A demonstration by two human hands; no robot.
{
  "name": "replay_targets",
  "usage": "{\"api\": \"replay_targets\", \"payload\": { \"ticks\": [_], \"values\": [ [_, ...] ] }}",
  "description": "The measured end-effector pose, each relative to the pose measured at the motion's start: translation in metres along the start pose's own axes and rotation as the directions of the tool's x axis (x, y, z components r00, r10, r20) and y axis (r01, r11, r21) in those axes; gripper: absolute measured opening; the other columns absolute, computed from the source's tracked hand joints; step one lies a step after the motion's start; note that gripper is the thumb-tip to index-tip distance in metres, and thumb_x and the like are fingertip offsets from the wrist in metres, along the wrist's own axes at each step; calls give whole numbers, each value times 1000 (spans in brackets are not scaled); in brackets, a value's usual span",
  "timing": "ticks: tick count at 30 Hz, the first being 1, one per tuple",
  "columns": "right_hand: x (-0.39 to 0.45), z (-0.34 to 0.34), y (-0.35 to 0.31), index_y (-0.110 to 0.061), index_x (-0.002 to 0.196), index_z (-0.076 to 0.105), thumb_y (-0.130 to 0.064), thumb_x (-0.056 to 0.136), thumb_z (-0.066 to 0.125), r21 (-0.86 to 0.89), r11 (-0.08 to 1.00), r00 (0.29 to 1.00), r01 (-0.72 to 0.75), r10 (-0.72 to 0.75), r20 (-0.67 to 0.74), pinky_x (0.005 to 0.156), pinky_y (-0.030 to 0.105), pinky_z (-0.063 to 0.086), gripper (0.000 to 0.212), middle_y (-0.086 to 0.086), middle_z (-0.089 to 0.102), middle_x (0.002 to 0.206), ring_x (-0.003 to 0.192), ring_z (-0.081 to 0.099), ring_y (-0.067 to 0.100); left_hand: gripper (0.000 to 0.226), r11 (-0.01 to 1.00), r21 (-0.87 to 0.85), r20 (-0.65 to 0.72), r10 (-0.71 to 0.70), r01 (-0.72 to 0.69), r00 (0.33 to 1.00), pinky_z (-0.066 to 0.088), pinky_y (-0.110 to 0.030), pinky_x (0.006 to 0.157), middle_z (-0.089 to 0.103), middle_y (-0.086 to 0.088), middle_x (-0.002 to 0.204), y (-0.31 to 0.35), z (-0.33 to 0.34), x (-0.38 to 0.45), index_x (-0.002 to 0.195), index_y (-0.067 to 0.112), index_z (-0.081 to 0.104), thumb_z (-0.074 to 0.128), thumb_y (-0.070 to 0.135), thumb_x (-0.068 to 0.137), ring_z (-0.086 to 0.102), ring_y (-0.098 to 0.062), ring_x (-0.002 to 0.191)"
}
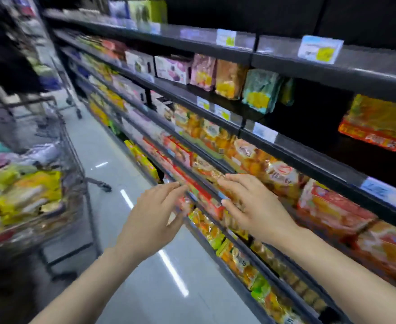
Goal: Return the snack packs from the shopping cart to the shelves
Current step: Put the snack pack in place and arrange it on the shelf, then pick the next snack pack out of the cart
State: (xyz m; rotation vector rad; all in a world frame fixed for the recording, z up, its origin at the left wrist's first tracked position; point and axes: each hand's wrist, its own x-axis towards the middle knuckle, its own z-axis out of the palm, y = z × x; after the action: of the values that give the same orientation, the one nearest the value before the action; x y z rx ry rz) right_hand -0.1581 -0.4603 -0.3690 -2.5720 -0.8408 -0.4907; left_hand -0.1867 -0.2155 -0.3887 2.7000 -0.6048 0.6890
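Reaching at shelves [274, 146] mid-frame; left hand [156, 215], right hand [250, 204] fingers straight, nothing held. We judge snack packs [21, 192] in shopping cart [75, 183] lie left, nearer left hand.

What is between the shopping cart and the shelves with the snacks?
In the head view, only shiny grey floor lies between the shopping cart and the shelves. The left hand reaches across its near end.
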Motion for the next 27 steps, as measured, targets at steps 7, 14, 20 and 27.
{"api": "replay_targets", "payload": {
  "ticks": [7, 14, 20, 27],
  "values": [
    [96, 96, -82, -15, 123, 61, -29, 87, 59, 175, 959, 965, 222, -242, 103, 99, 27, 38, 38, 2, 59, 122, 115, 50, 17, 48, 941, 180, -11, -291, 288, 957, 50, -37, 88, 62, -8, 123, -112, -53, -81, 125, 12, 57, 50, 38, 86, 57, -25, 109],
    [194, 170, -134, -14, 122, 62, -28, 85, 58, 316, 881, 903, 352, -409, 132, 96, 28, 41, 40, 2, 61, 121, 112, 55, 19, 53, 826, 259, -77, -499, 501, 863, 42, -35, 93, 62, -11, 122, -195, -85, -115, 124, 6, 62, 53, 38, 83, 59, -29, 108],
    [290, 238, -160, -13, 122, 63, -27, 85, 57, 405, 807, 846, 429, -516, 132, 97, 27, 39, 39, 3, 62, 119, 113, 49, 14, 51, 721, 347, -172, -579, 599, 797, 40, -29, 93, 64, -9, 119, -276, -96, -107, 124, 7, 62, 51, 39, 86, 56, -23, 109],
    [408, 303, -177, -16, 129, 57, -23, 91, 60, 467, 761, 777, 451, -592, 214, 99, 23, 32, 39, 0, 57, 126, 121, 47, 16, 54, 636, 400, -161, -660, 660, 734, 52, -36, 84, 65, -8, 116, -374, -109, -77, 127, 9, 59, 77, 24, 78, 60, -24, 103]
  ]
}}
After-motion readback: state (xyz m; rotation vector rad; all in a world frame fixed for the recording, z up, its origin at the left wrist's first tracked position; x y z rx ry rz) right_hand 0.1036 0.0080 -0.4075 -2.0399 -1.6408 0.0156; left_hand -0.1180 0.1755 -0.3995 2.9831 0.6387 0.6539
